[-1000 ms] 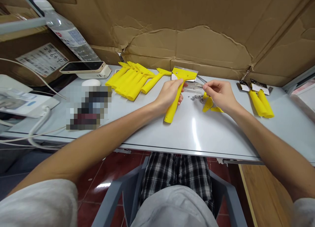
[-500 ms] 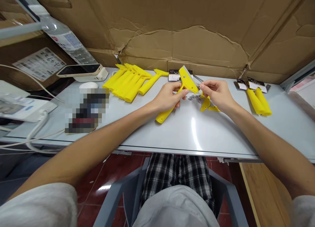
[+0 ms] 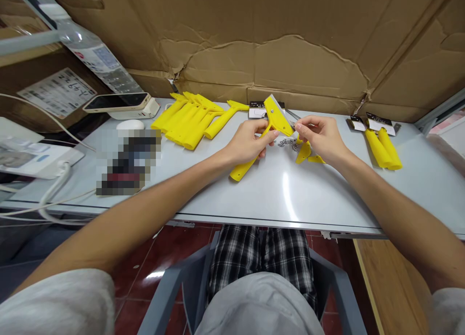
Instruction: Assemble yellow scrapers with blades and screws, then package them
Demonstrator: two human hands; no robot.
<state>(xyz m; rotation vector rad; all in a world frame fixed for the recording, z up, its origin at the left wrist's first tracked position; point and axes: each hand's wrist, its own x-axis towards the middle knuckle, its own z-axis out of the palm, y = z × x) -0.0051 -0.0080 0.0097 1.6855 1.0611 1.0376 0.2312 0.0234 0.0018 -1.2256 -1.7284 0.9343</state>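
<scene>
My left hand [image 3: 250, 142] is wrapped round the neck of a yellow scraper [image 3: 279, 119], tilted with its head up and its handle down toward me. A screw shows in the head, and a pale blade edge runs along its far side. My right hand [image 3: 317, 135] is closed in a pinch at the lower right corner of the head; whatever its fingertips hold is too small to make out. Just beneath, a pile of small screws [image 3: 288, 144] lies on the table. Loose yellow plates [image 3: 303, 153] rest beside it, partly behind my right hand.
Several yellow scraper handles [image 3: 191, 124] lie in a row at left, one more handle [image 3: 223, 124] beside them. Two yellow scrapers [image 3: 383, 148] with black-and-white cards sit at right. A phone [image 3: 116, 102], a bottle [image 3: 98, 54] and cables stand left. Cardboard [image 3: 290, 78] backs the table.
Both hands and the scraper stay almost exactly where they were. Only a slight shift of the camera view shows.
</scene>
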